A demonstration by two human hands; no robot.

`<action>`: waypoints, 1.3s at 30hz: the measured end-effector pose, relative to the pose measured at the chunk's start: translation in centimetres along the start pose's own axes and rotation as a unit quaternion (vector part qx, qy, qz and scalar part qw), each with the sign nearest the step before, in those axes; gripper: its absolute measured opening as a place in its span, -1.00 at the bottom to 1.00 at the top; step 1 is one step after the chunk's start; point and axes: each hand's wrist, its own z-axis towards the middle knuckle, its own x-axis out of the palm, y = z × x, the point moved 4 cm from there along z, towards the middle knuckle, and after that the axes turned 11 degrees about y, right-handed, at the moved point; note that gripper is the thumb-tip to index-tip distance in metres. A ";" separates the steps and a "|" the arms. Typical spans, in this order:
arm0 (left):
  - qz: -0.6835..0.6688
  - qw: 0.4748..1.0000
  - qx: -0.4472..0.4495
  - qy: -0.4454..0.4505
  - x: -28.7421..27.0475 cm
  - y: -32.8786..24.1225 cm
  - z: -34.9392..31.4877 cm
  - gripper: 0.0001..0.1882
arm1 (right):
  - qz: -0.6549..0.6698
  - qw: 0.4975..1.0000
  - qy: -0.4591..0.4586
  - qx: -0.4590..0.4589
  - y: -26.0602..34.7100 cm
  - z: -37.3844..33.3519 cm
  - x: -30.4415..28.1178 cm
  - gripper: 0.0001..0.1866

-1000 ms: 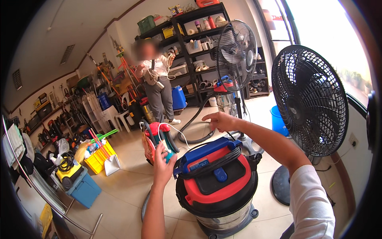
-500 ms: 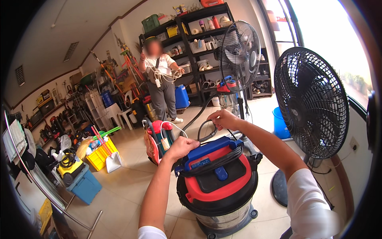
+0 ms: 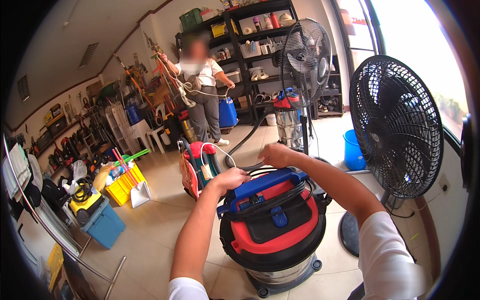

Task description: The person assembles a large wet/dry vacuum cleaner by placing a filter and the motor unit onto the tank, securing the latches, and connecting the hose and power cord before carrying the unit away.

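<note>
A wet-and-dry vacuum cleaner with a red and black top, blue handle and shiny drum stands upright in front of me. Black power cord is wound in several turns around its top below the handle. My left hand is closed in a pinch on the cord at the handle's left end. Beyond the handle, my right hand has curled fingers on the cord's loop; the hand is slightly smeared and hides part of the cord.
A person ahead holds a white cord. Two black fans stand at right, near a blue bucket. A red and green machine sits just beyond the vacuum. A yellow crate and blue bin are at left.
My right hand has moved slightly left and down, and the raised loop of black cord has dropped low behind the handle. The other person has lifted one hand with the white cord.
</note>
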 end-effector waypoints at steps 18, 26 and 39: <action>0.033 0.997 -0.026 -0.071 -2.3 2.9 5.0 -0.81 | -0.140 0.985 -0.065 0.071 13.6 -5.2 2.2 -0.73; 0.112 0.991 -0.059 0.035 -1.6 -0.1 -0.7 -0.74 | -0.086 0.985 -0.134 0.070 14.8 -6.4 2.1 -0.80; 0.293 0.835 -0.387 -0.259 2.5 38.9 -12.3 -0.67 | 0.040 0.922 -0.040 -0.382 21.9 -19.7 2.3 -0.82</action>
